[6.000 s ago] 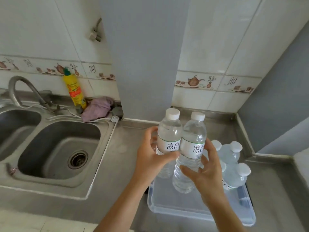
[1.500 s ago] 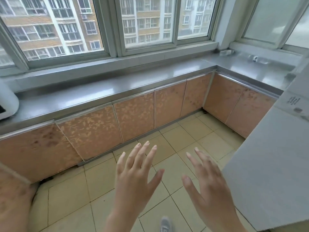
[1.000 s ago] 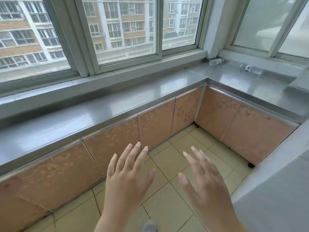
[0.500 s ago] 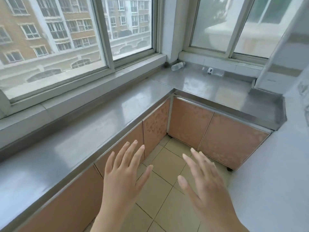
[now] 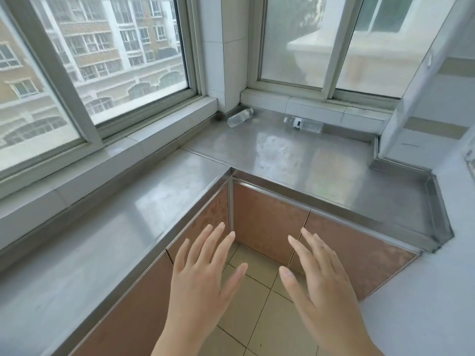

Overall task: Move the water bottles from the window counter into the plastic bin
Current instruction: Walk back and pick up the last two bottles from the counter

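Here, two clear water bottles lie on their sides along the back edge of the steel window counter: the left bottle in the back corner by the white pillar, the right bottle below the frosted window, its label too small to read. Both the left hand and the right hand hover with fingers spread and holding nothing, above the tiled floor off the counter's front edge, well apart from both bottles.
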Demonstrator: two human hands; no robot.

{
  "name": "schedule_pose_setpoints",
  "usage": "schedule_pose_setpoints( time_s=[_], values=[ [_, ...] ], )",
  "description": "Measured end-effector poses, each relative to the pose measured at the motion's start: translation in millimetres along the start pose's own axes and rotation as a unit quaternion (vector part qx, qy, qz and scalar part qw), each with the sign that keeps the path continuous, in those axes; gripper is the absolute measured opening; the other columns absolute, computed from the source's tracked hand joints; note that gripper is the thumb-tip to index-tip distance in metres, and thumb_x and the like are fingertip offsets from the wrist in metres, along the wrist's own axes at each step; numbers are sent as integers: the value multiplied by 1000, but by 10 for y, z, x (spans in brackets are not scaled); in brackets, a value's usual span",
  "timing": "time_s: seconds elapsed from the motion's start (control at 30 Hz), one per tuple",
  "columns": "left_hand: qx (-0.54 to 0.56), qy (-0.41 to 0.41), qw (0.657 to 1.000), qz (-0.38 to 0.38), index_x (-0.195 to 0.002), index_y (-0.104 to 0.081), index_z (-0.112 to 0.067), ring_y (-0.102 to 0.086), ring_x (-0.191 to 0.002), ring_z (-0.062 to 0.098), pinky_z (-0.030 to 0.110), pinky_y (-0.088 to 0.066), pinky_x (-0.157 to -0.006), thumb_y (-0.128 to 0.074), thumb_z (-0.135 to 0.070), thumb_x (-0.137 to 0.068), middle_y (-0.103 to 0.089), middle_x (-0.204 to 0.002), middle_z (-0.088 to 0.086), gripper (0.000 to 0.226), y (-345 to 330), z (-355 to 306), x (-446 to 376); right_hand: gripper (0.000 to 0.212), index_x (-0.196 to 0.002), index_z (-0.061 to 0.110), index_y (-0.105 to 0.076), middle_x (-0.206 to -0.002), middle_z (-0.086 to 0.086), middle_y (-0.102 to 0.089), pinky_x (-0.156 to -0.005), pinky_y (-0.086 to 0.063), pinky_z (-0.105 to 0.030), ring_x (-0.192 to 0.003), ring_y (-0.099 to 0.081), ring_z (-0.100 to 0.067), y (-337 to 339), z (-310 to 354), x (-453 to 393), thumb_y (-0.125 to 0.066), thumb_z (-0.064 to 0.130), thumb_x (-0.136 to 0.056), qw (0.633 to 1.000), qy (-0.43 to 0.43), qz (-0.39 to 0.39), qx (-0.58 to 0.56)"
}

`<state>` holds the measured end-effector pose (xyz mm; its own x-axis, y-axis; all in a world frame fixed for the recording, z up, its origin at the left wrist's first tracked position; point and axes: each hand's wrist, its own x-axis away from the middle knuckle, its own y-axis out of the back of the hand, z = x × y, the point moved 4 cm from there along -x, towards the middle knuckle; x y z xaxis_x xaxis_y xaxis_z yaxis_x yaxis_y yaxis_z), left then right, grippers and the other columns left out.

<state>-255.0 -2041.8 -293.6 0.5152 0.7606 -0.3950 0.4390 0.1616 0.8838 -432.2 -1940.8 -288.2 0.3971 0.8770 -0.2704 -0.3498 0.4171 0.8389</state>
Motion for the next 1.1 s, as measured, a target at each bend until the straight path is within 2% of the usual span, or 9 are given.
schedule_pose_setpoints(
  time_s=[0.2,0.4,0.6,0.77,0.93,1.1],
  values=[
    [2,30,999,20,-137,-57,-28,-35,-142,13,33,-11,-119,-38,-59,-93,-49,-150,-7,58,-422,158,-976,65,-144,35,-35,-157,13,-19,-117,-12,-37,-144,-9,-7,-130,-389,-1071,-19,64,-88,1000,-9,23,9],
    [6,28,999,25,-136,-58,-30,-33,-141,11,36,-17,-116,-19,-66,-97,-51,-148,-7,67,-1091,413,-2101,74,-144,33,-36,-156,10,-24,-116,-22,-41,-143,-12,-8,-367,-772,-2224,-9,71,-87,999,-30,12,23],
    [22,-13,999,26,-133,-62,-27,-34,-139,12,39,-20,-115,-38,-60,-92,-54,-146,-6,57,-1638,608,-3354,73,-142,30,-39,-154,5,-30,-114,-27,-45,-140,-18,-11,-529,-1065,-3398,-10,69,-89,997,-62,-5,48],
    [18,-48,998,30,-130,-64,-25,-38,-139,14,38,-19,-115,-41,-59,-91,-56,-144,-4,56,-1982,682,-4315,67,-142,28,-39,-155,5,-28,-116,-23,-42,-142,-19,-14,-567,-1273,-4314,-19,63,-89,995,-81,-13,50],
    [10,-51,998,30,-128,-65,-24,-51,-135,20,39,-21,-114,-42,-58,-91,-58,-142,-3,55,-2357,710,-5040,69,-141,26,-42,-154,3,-30,-116,-23,-43,-141,-22,-17,-749,-1596,-5078,-20,63,-87,995,-88,-1,50],
    [5,-15,999,47,-129,-64,-24,-45,-136,17,41,-25,-112,-41,-59,-91,-57,-143,-4,57,-2825,703,-5705,67,-141,25,-42,-154,1,-31,-114,-26,-45,-141,-23,-18,-1000,-2070,-5877,-21,62,-89,996,-73,23,34]
  ],
)
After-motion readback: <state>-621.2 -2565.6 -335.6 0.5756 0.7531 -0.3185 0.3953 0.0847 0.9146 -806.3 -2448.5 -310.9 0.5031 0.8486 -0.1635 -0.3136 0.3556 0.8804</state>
